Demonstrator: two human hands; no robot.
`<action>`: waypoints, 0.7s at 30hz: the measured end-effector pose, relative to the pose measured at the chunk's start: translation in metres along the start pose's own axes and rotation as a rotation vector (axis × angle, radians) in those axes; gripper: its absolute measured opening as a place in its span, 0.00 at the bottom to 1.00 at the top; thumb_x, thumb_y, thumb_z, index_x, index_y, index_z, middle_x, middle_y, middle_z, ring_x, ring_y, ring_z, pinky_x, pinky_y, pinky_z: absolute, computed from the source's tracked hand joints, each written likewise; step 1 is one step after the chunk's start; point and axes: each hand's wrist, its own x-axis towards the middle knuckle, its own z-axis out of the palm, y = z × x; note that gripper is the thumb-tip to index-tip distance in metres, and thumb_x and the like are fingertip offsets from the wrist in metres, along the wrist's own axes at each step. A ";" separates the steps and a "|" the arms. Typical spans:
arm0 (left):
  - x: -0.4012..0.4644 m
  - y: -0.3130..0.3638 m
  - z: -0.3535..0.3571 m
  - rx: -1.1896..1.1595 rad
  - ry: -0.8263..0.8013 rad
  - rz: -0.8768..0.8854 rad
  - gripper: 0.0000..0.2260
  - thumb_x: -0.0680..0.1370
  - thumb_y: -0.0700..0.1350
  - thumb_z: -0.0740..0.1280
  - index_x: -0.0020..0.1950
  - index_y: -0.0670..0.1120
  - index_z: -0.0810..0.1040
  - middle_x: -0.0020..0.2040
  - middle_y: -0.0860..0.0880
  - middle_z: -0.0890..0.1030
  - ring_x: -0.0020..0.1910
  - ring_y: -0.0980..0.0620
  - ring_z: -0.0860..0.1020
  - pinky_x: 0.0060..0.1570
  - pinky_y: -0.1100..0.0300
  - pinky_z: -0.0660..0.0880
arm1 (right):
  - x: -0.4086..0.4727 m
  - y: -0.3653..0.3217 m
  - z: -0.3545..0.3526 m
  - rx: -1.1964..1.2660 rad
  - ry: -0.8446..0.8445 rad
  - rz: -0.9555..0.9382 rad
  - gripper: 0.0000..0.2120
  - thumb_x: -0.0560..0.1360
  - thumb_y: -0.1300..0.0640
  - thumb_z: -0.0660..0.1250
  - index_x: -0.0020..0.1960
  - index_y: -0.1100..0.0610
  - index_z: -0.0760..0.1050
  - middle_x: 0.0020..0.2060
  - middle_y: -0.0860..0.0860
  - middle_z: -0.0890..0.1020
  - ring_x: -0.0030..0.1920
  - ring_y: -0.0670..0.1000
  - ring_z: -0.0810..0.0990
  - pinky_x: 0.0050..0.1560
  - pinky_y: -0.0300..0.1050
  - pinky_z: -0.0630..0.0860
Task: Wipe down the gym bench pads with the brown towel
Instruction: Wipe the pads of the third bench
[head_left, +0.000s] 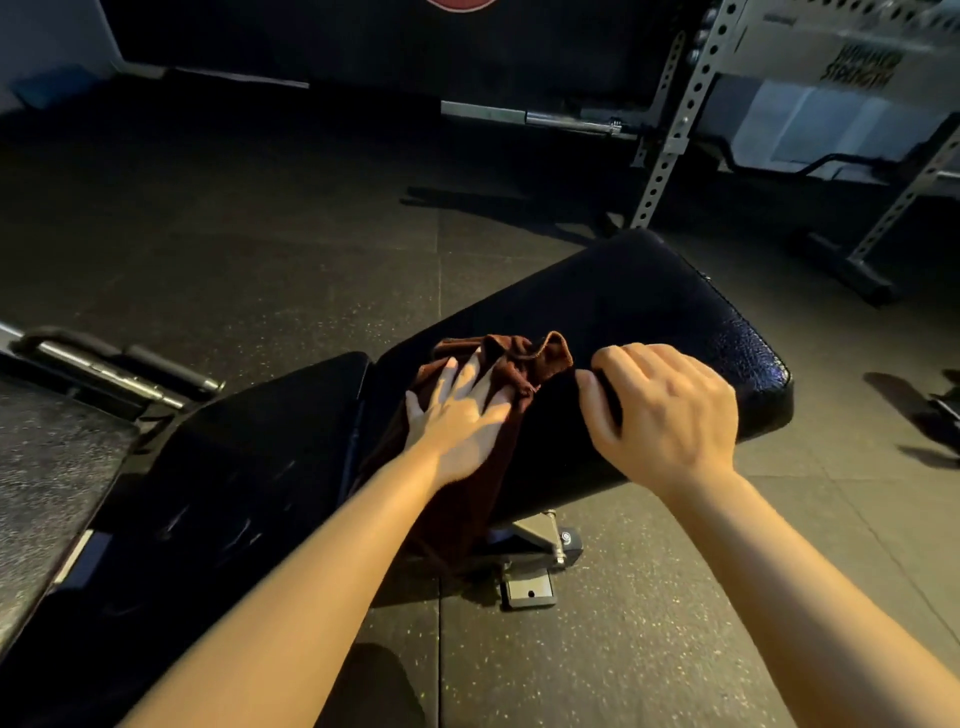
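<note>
Rubber gym floor (260, 234) all around me, dark and speckled, and at two o'clock the perforated uprights of a rack (696, 93) with a barbell (571, 122) lying low beside it. At nine o'clock, a second barbell end or handle (130, 374) on the floor.

Now the worktop itself: a black bench in two pads. The near pad (234, 493) runs from my seven o'clock toward centre; the far pad (623, 322) carries on up to one o'clock, its long axis slanting lower left to upper right, with a narrow gap between the two. Below, the bench's metal foot (530, 587) on the floor.

The brown towel (509, 364) sits bunched at the near end of the far pad, just past the gap, one end draping over the pad's near side toward the floor.

My left hand (457, 410) is flat on it, fingers spread and straight, pressing the cloth into the pad. My right hand (665, 410) is just beside it at three o'clock, fingers curled over the pad's surface; thumb and fingertips seem to be nipping at the dark edge there, but in this shadow I cannot tell whether it is towel or bare vinyl.

The stretch to be covered, I reckon, lies toward one o'clock: nearly the whole far pad, straight up its long axis from the left hand, which is the one on the cloth.
</note>
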 end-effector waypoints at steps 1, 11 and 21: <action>0.016 0.001 -0.004 -0.014 0.025 -0.017 0.24 0.85 0.58 0.46 0.81 0.58 0.48 0.82 0.57 0.43 0.80 0.54 0.38 0.75 0.36 0.38 | 0.000 0.000 0.001 -0.003 0.012 0.004 0.18 0.82 0.47 0.56 0.42 0.55 0.78 0.36 0.50 0.80 0.38 0.55 0.81 0.34 0.46 0.72; 0.114 0.006 -0.028 -0.078 0.101 -0.115 0.26 0.84 0.61 0.48 0.81 0.56 0.51 0.82 0.50 0.51 0.81 0.49 0.47 0.77 0.42 0.42 | -0.005 0.008 0.013 0.028 0.105 -0.101 0.15 0.80 0.55 0.58 0.40 0.58 0.78 0.36 0.52 0.81 0.39 0.57 0.82 0.38 0.52 0.75; 0.055 -0.048 -0.010 -0.126 0.075 -0.323 0.28 0.82 0.66 0.45 0.81 0.61 0.46 0.82 0.52 0.48 0.81 0.47 0.45 0.77 0.38 0.42 | -0.003 0.002 0.009 0.007 0.091 -0.037 0.17 0.81 0.54 0.54 0.39 0.57 0.75 0.35 0.52 0.79 0.36 0.56 0.79 0.37 0.50 0.73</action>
